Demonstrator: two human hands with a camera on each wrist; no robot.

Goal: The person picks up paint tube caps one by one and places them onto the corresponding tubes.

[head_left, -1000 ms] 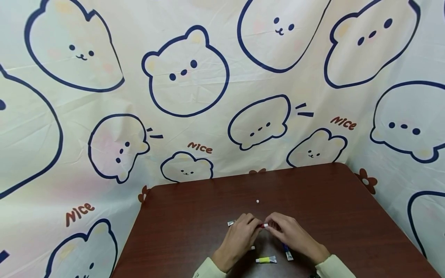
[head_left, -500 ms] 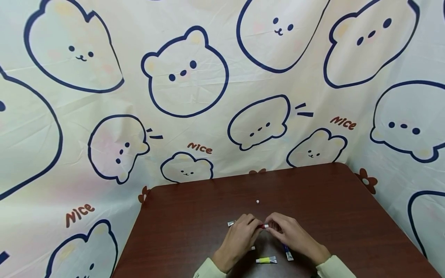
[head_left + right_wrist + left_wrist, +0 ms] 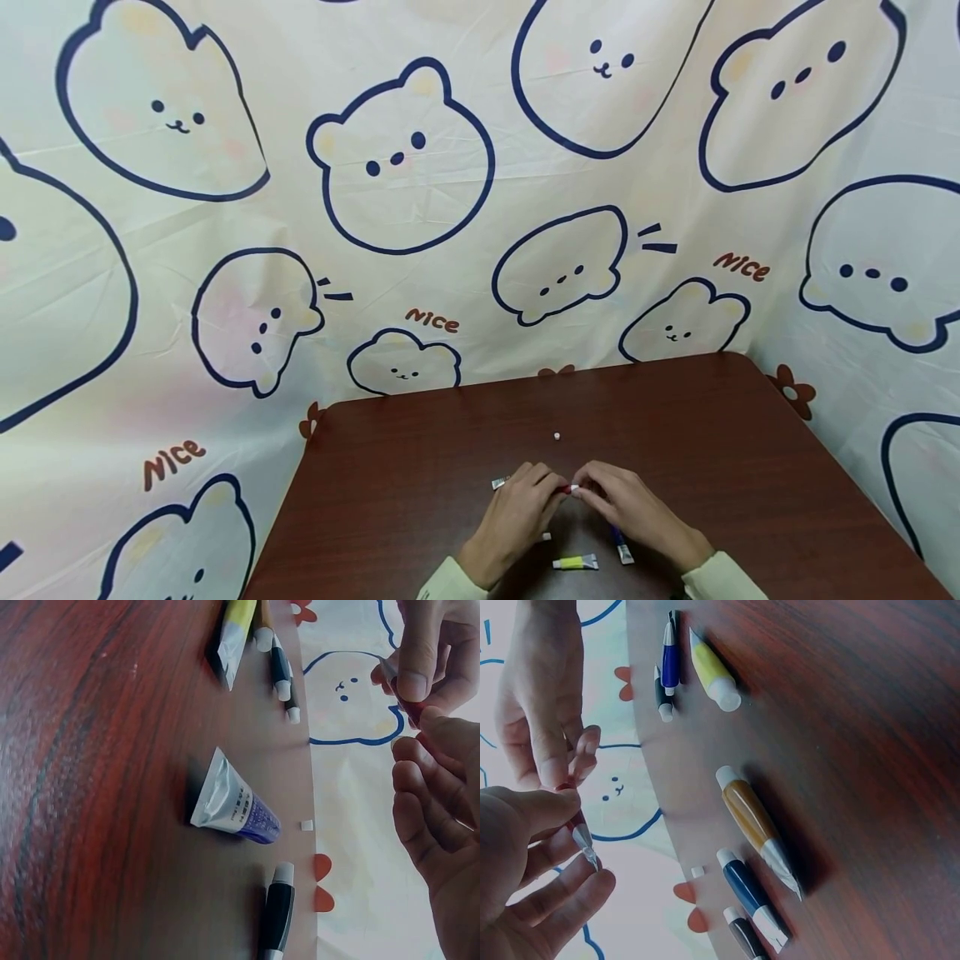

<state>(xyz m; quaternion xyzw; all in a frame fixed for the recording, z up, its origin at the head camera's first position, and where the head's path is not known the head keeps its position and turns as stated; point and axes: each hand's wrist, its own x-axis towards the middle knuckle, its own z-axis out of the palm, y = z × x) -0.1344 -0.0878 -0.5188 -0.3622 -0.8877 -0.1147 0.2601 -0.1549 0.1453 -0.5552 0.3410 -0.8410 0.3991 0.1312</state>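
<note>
Near the middle of the table, my left hand [image 3: 517, 517] pinches a small red paint tube [image 3: 583, 834], its silver crimped end toward the palm. From the other side, thumb and fingertips of my right hand [image 3: 637, 510] pinch the tube's white cap end [image 3: 574, 489]. The fingers hide much of the tube, so I cannot tell whether the cap is loose. Both hands hover above the tabletop. Under the right hand lies a blue paint tube [image 3: 622, 546]. A yellow paint tube [image 3: 576, 562] lies between the wrists, nearer me.
A tiny white cap [image 3: 557, 436] lies beyond the hands. Brown [image 3: 751, 817], dark blue [image 3: 751, 892] and black [image 3: 742, 932] paint tubes lie on the left side. Another black tube [image 3: 279, 907] lies on the right. A patterned cloth [image 3: 397, 192] hangs behind the brown table [image 3: 390, 467].
Both hands stay almost in place around the red paint tube. My right fingertips have shifted slightly and cover a little more of the white cap end.
</note>
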